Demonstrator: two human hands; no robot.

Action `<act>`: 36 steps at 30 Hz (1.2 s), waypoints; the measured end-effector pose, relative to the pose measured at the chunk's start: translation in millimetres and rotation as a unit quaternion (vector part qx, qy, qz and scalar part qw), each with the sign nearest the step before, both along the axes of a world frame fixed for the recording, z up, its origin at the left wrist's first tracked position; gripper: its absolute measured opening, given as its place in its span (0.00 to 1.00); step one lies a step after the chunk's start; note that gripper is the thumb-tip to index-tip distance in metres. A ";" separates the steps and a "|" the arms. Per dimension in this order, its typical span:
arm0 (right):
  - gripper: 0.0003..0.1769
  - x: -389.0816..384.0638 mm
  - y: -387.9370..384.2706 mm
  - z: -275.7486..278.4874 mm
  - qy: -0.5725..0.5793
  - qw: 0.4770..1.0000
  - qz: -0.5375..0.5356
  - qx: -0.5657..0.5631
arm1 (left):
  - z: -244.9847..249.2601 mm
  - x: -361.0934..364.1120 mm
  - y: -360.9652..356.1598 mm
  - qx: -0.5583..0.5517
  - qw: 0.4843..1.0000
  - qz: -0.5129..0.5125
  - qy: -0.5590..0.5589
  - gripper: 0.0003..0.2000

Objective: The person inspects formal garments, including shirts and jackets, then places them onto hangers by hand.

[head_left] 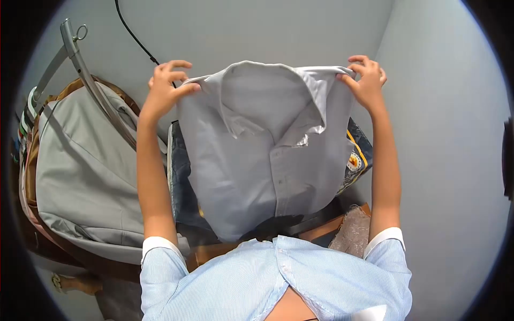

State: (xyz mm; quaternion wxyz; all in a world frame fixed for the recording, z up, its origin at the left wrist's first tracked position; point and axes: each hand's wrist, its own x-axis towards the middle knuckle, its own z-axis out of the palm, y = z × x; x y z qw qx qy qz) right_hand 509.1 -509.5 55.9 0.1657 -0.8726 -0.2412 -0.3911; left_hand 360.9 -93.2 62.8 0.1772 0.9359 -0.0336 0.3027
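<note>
A light grey button-up shirt [235, 160] hangs spread out in front of me, its collar at the top and its front placket facing me. My left hand [168, 85] pinches the shirt's shoulder at the left, thumb in front and fingers behind, with some fingers raised. At the opposite shoulder, my right hand [367, 80] grips the cloth between thumb and fingers. Fabric is pulled taut between the two hands. The collar stands open, and its lower edge looks shiny and creased. The lower end of the shirt hangs down close to my body.
On the left, a metal clothes rack [88, 80] carries several garments, a grey one [85, 171] outermost. Behind the shirt sits a dark bag with yellow trim [363, 147]. Brownish cloth [352, 230] lies low at the right. Plain walls [444, 134] stand behind and to the right.
</note>
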 end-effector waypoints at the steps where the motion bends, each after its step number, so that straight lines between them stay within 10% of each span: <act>1: 0.20 17.5 5.1 -12.4 0.034 0.999 -0.010 -0.004 | -19.1 15.9 10.7 -0.041 0.998 -0.021 0.051 0.17; 23: 0.21 147.3 81.9 -171.9 0.063 0.995 -0.067 0.037 | -177.4 149.1 -0.3 -0.037 0.954 0.295 -0.028 0.16; 36: 0.09 80.5 118.3 -249.2 0.222 0.970 0.099 0.021 | -250.3 115.1 -90.9 -0.005 0.984 0.146 0.100 0.14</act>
